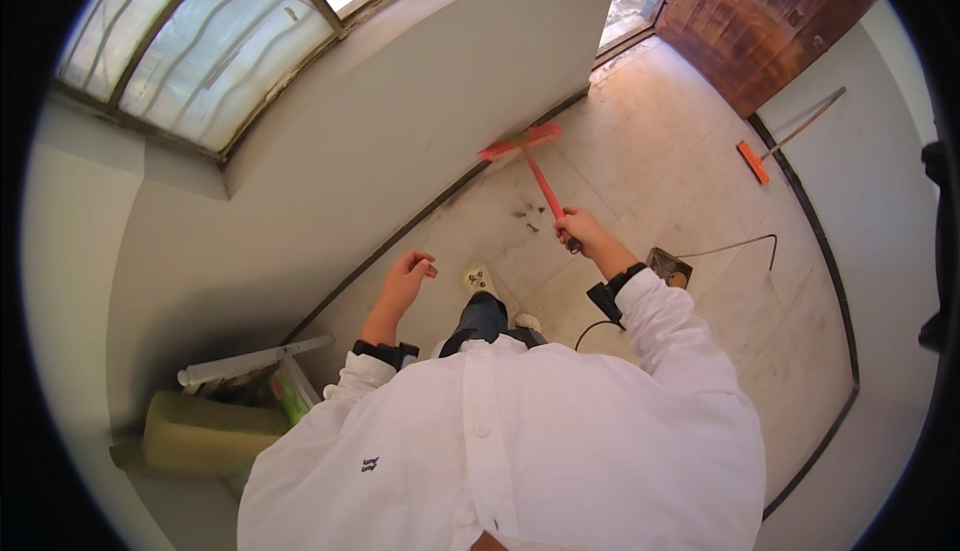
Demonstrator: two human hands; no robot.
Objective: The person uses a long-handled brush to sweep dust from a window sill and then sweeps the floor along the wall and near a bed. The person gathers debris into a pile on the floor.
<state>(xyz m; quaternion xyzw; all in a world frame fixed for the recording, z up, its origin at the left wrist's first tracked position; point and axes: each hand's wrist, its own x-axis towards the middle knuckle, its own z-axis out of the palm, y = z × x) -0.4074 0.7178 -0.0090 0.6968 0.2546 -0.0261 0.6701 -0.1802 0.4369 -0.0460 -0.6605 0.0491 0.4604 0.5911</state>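
My right hand [581, 230] is closed around the red handle of a broom [544, 189], close to its dark end cap. The broom's red and green bristle head [520, 143] lies along the foot of the grey wall, partly over the black skirting. Small dark bits of dirt [529, 212] are on the tiled floor between the broom head and my shoes. My left hand [411, 273] hangs in the air by the wall, fingers loosely bent, with nothing in it.
To the right a metal dustpan [670, 269] with a long wire handle rests on the floor. An orange-headed floor tool [753, 163] leans on the right wall, near a brown door [761, 18]. At lower left are a yellowish padded seat [210, 435] and a white frame [255, 362].
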